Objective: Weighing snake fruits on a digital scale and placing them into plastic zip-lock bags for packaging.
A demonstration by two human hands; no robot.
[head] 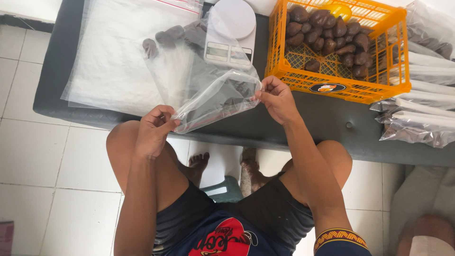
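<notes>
I hold a clear plastic bag by its open mouth, stretched between both hands above the edge of a low black table. My left hand pinches the near left corner of the mouth. My right hand pinches the right corner. Several dark brown fruits lie at the far end of the bag, which rests partly over a white digital scale.
An orange plastic crate with several dark brown fruits stands at the right of the scale. A stack of flat clear bags lies at the left. Filled sealed bags pile up at the far right. White tiled floor lies below.
</notes>
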